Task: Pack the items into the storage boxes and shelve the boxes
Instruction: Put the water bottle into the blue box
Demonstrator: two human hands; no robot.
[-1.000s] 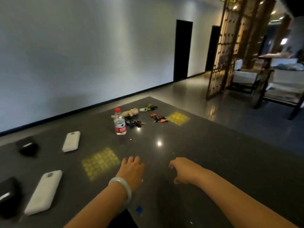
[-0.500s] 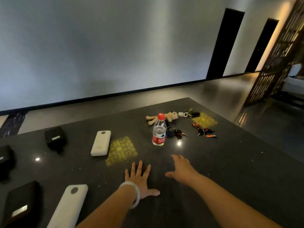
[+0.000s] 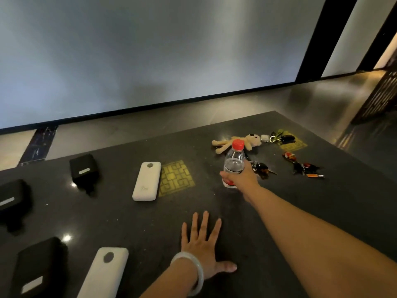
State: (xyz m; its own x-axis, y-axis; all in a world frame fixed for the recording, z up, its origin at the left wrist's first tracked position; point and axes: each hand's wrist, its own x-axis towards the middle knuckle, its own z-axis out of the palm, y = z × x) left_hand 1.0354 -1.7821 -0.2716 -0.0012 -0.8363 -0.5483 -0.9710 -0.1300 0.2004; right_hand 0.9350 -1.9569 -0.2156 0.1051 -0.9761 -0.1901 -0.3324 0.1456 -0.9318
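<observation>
While my left hand (image 3: 202,248) lies flat w/ fingers spread on the dark table (image 3: 322,211), my right hand (image 3: 241,178) is wrapped round the water bottle (image 3: 234,161), upright, base on the table. Plush toy (image 3: 236,143) just beyond the right hand, key bunches (image 3: 305,166) to its right, white power bank (image 3: 147,181) to its left.

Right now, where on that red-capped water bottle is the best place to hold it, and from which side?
Around its lower body, from the near right side. The water bottle stands upright and round, keys crowd its far side, and the right hand already wraps it there.
</observation>
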